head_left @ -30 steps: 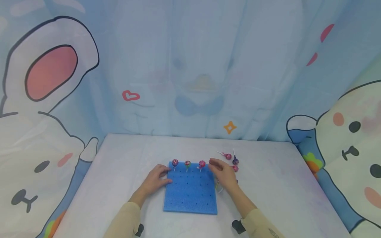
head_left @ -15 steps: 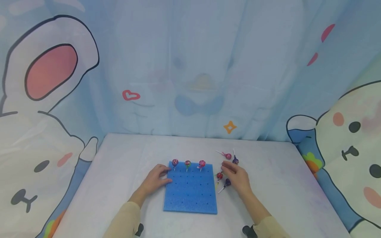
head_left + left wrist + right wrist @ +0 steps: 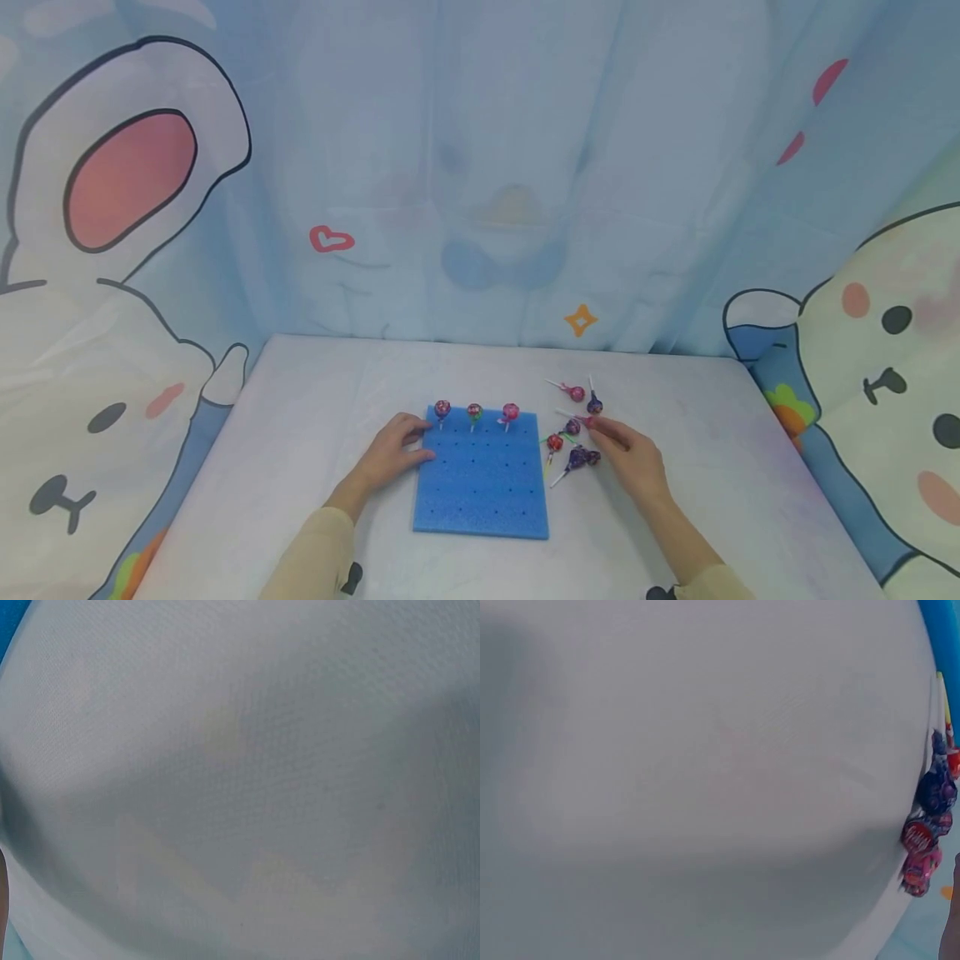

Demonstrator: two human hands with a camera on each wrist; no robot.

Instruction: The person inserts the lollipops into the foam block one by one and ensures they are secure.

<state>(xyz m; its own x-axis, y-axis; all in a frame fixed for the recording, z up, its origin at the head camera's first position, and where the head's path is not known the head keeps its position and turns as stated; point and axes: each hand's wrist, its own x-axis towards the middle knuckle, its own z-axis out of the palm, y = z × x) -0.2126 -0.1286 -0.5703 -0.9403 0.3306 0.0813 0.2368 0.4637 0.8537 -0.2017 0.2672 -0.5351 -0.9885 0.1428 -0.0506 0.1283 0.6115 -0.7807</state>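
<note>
Resting on foam board (image 3: 480,492), left hand (image 3: 390,457); right hand (image 3: 633,458) touching lollipops (image 3: 579,457).

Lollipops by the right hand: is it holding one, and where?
Cannot tell. The right hand reaches its fingertips to the loose lollipops; any grip is hidden. The left hand rests on the blue foam board.

blue foam board (image 3: 480,492), purple lollipop (image 3: 576,457)

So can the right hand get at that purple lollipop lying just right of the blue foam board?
Probably yes. The right hand rests on the table beside the purple lollipop, its fingertips almost on it, with nothing between them. The left hand sits at the foam board's far edge, out of the way.
</note>
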